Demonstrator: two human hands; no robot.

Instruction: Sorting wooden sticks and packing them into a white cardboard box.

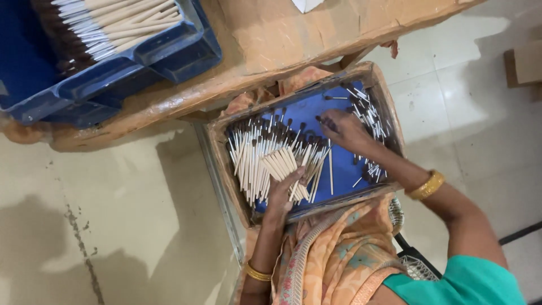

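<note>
Tray [389, 101] on lap: blue floor, worn brown rim; holds pale dark-tipped sticks [257, 155], heaped at left, scattered at right. Left hand [282, 189]: fingers closed round a bundle of sticks. Right hand [344, 130]: fingers spread flat on tray floor. Blue crate [169, 53] on table [293, 39]: packed with more sticks

Pale matt wooden sticks [265, 161]; worn blue tray [344, 169]
</note>
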